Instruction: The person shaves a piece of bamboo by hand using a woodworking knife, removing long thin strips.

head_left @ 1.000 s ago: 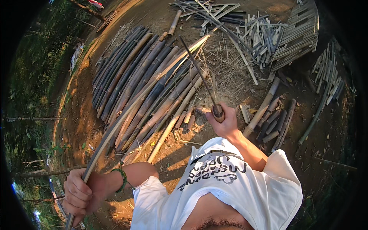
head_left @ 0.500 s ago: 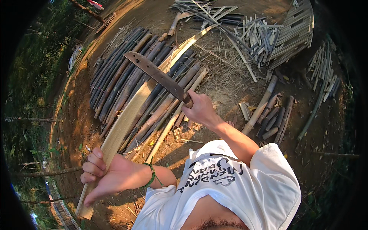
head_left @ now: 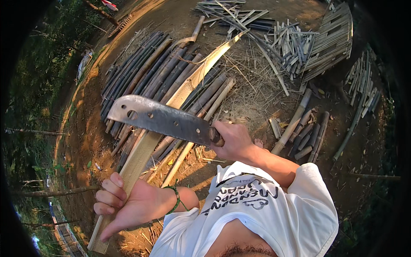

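Note:
My left hand (head_left: 132,199) is closed round the near end of a long, pale split bamboo slat (head_left: 140,159). The slat slants away to the upper right and narrows to a bright tip. In my right hand (head_left: 233,139) is the short handle of a machete (head_left: 165,121). Its wide, dark blade has several round holes and lies across the middle of the slat, broad face showing. Whether the edge touches the bamboo I cannot tell. A thin, curled strip (head_left: 187,40) stands off beyond the blade, beside the slat.
Beneath the slat, a row of dark bamboo poles (head_left: 141,73) lies on the dirt. Farther right are a heap of split strips (head_left: 293,47), a slatted bamboo panel (head_left: 329,43) and short cut lengths (head_left: 314,135). Shavings (head_left: 248,81) litter the ground. A bare foot (head_left: 258,142) shows near my right forearm.
My right hand has drawn the machete back along the slat toward me, and its blade has turned to show its broad face. My left hand and the slat's near end have shifted slightly right.

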A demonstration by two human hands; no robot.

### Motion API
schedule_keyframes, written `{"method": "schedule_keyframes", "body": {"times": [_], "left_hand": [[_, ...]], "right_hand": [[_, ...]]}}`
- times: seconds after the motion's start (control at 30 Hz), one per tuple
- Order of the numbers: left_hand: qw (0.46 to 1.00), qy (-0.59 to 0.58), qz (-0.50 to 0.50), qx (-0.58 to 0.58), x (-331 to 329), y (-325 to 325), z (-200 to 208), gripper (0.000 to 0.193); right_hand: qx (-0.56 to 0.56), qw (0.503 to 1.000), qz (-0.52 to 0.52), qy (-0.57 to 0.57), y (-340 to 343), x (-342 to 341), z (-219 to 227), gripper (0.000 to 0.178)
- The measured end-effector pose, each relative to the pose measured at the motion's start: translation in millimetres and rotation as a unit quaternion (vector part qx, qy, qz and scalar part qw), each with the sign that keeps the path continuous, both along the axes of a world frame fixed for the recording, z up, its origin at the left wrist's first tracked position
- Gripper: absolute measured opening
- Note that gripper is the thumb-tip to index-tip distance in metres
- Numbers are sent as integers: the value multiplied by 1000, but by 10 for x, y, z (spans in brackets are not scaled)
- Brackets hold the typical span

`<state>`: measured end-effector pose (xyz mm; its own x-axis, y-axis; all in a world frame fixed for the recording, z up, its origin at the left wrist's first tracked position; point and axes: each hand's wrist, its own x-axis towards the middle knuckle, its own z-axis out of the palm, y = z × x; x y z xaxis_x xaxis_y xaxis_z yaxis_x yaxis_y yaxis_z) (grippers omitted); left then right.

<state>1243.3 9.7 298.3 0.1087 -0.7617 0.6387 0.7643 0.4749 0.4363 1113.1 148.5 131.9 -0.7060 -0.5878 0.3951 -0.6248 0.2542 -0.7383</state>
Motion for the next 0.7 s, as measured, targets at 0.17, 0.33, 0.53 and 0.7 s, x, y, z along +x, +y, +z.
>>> {"method": "schedule_keyframes", "body": {"times": [0.17, 0.33, 0.53, 0.7], "left_hand": [[989, 26, -137, -47, 116, 49, -76, 70], [999, -7, 20, 27, -37, -60, 45, 67], [988, -7, -129, -85, 164, -49, -5, 71], [999, -21, -1, -31, -116, 37, 155, 71]], "right_hand": [[67, 990, -100, -66, 59, -916, -537, 26], [78, 987, -128, -57, -103, -668, -365, 24], [57, 987, -24, -147, 311, -963, -306, 29], [69, 991, -27, -114, 203, -734, 18, 25]]}}
